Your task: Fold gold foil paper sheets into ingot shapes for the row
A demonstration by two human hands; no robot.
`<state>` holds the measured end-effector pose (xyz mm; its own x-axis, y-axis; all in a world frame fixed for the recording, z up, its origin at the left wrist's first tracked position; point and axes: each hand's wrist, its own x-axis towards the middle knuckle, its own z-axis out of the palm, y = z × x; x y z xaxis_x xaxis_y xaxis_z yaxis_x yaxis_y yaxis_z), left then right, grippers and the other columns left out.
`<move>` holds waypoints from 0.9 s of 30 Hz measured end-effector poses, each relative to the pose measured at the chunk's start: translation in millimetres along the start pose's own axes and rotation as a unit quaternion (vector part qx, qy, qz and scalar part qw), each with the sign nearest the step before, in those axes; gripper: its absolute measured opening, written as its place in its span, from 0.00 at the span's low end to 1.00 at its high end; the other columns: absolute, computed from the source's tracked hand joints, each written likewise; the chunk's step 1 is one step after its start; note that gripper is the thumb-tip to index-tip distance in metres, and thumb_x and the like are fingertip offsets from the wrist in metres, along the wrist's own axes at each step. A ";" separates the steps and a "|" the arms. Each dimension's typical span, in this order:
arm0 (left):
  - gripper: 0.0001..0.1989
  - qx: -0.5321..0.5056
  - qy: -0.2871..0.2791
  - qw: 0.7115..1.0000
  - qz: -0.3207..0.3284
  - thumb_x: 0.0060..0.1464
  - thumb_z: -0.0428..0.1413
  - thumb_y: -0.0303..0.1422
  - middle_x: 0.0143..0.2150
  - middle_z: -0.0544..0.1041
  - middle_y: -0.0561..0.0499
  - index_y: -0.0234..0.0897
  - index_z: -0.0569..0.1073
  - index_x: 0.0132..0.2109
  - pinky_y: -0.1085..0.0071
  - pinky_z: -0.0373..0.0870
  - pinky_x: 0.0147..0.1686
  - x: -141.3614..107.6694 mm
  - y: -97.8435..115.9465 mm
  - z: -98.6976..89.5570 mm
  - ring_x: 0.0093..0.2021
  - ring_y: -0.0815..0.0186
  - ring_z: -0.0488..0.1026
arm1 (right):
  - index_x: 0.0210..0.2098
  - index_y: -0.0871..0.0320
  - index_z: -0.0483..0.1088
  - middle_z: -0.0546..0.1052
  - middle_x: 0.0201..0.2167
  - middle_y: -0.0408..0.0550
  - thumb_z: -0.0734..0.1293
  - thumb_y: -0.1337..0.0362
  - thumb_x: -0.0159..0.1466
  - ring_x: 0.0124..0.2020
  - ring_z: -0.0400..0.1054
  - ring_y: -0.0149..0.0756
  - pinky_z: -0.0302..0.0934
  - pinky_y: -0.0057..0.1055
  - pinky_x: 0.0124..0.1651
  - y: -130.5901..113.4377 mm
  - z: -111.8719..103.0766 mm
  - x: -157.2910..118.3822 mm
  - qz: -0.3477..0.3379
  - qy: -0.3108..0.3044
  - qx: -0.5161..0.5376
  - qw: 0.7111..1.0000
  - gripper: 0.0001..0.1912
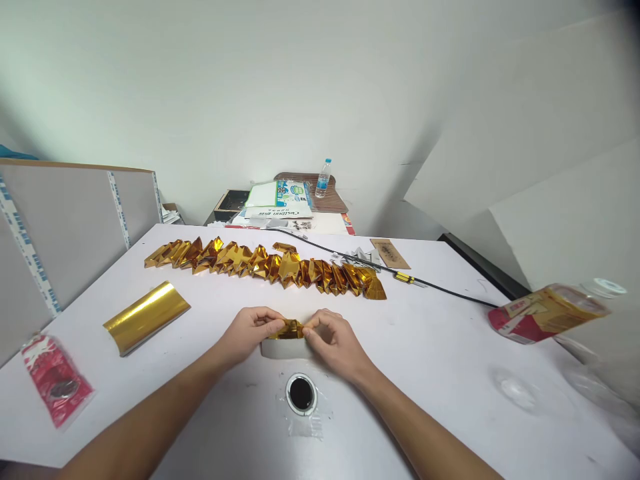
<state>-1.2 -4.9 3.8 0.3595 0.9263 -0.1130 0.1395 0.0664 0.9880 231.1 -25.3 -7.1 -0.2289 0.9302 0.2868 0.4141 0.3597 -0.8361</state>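
Between my two hands is a small piece of shiny gold foil paper (pixel 291 329), its pale underside showing along the lower edge. My left hand (pixel 254 331) pinches its left end between thumb and fingers. At the right end, my right hand (pixel 334 339) pinches it the same way. Beyond my hands, a long row of folded gold paper pieces (pixel 230 259) stretches across the white table (pixel 225 420). A stack of flat gold paper sheets (pixel 148 316), slightly curled, lies to the left of my left hand.
Nearest me is a round cable hole (pixel 301 394) with clear tape. A pink packet (pixel 56 380) lies left; a bottle with a red and yellow label (pixel 545 312) is at right. A black cable (pixel 450 291) crosses behind the row, near a brown card (pixel 390 253). A water bottle (pixel 323 180) stands farther back.
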 end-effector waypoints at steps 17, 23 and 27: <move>0.15 0.142 0.043 0.989 0.016 0.54 0.61 0.44 0.31 0.81 0.48 0.34 0.82 0.36 0.71 0.67 0.32 -4.5 4.0 15.8 0.30 0.65 0.73 | 0.29 0.56 0.65 0.73 0.28 0.44 0.62 0.61 0.68 0.34 0.66 0.36 0.58 0.38 0.48 1.4 9.4 3.7 -0.029 -0.033 -0.049 0.998 0.11; 0.16 0.105 0.027 0.994 0.026 0.53 0.61 0.43 0.31 0.80 0.49 0.33 0.81 0.36 0.73 0.65 0.31 -3.9 4.7 16.4 0.29 0.67 0.71 | 0.31 0.56 0.70 0.75 0.29 0.44 0.61 0.50 0.73 0.34 0.67 0.35 0.59 0.35 0.47 -3.0 7.7 4.4 -0.013 -0.099 0.008 0.995 0.20; 0.17 0.119 0.006 0.992 0.032 0.56 0.61 0.45 0.33 0.82 0.47 0.34 0.83 0.37 0.71 0.68 0.33 -5.0 8.0 15.4 0.32 0.64 0.74 | 0.27 0.57 0.70 0.74 0.26 0.44 0.63 0.44 0.72 0.30 0.66 0.34 0.59 0.33 0.41 -4.5 6.4 3.7 0.007 -0.078 0.027 0.997 0.26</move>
<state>12.3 -14.7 10.6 0.3643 0.9300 -0.0480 0.3305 -0.0809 0.9403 222.7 -24.0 -5.3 -0.3602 0.9106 0.2024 0.3717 0.3391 -0.8642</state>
